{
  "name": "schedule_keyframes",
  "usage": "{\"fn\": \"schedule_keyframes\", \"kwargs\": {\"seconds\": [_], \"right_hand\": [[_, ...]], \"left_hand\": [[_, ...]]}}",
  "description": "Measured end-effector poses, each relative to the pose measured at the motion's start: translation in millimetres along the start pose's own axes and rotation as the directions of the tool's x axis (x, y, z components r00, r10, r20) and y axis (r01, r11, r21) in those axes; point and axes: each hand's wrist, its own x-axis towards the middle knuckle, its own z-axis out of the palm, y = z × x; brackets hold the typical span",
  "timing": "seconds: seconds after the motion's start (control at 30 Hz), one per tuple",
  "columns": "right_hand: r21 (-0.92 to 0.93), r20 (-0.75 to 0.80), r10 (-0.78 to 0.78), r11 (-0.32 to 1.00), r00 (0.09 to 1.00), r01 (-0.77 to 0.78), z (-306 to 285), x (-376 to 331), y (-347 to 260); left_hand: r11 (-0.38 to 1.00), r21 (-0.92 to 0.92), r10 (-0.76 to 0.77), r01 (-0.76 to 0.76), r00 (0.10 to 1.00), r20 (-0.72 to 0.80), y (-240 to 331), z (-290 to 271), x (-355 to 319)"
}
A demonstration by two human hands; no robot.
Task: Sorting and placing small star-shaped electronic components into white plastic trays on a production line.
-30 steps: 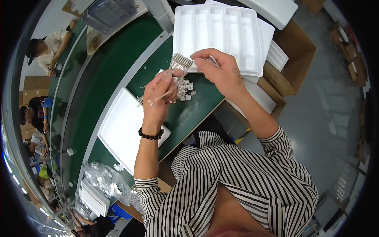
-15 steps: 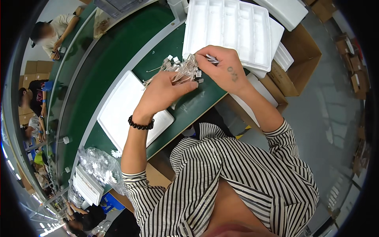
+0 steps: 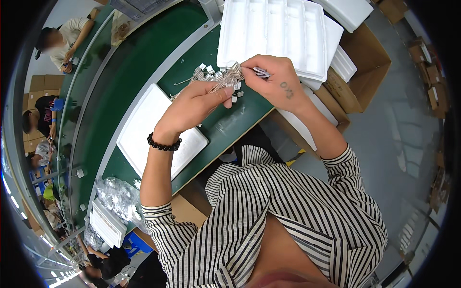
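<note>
Thin beige cables with small white block-like ends form a tangled bunch (image 3: 233, 73) over the green table, in front of me. My left hand (image 3: 194, 106), with a black bead bracelet (image 3: 163, 143) on its wrist, is closed round part of the bunch, thumb on top. My right hand (image 3: 277, 82) is closed at the bunch's right side, its fingertips against the cables. Narrow grey-white strips (image 3: 261, 72) poke out of its curled fingers; their kind cannot be made out. More of these white-ended cables lie behind my left hand.
A white foam tray with long compartments (image 3: 273, 36) lies at the back right, beside an open cardboard box (image 3: 365, 72). A flat white foam piece (image 3: 149, 129) lies left on the green table (image 3: 235, 122). A clear bag of white parts (image 3: 117, 199) is lower left. Other people sit far left.
My left hand has shifted slightly left and down, its thumb now pressing on the cables. Several white cable ends show more openly. My right hand stays almost in place.
</note>
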Motion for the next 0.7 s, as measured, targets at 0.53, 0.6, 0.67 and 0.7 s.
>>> {"fn": "schedule_keyframes", "kwargs": {"seconds": [0.53,0.6,0.67,0.7], "right_hand": [[0.006,-0.034,0.054,0.999,0.998,-0.054,1,-11,17],[-0.021,-0.119,0.094,0.995,0.988,-0.098,4,-14,20],[-0.032,-0.158,0.115,0.992,0.981,-0.121,4,-16,23],[0.123,-0.157,0.219,0.972,0.963,-0.201,2,-18,24]], "left_hand": [[0.995,0.095,-0.007,-0.001,0.997,0.079,2,-6,-4],[0.991,0.122,0.038,-0.052,0.993,0.112,4,-23,-16],[0.988,0.133,0.058,-0.075,0.990,0.127,0,-32,-20],[0.969,0.230,0.065,-0.087,0.993,0.101,-4,-36,-19]]}}
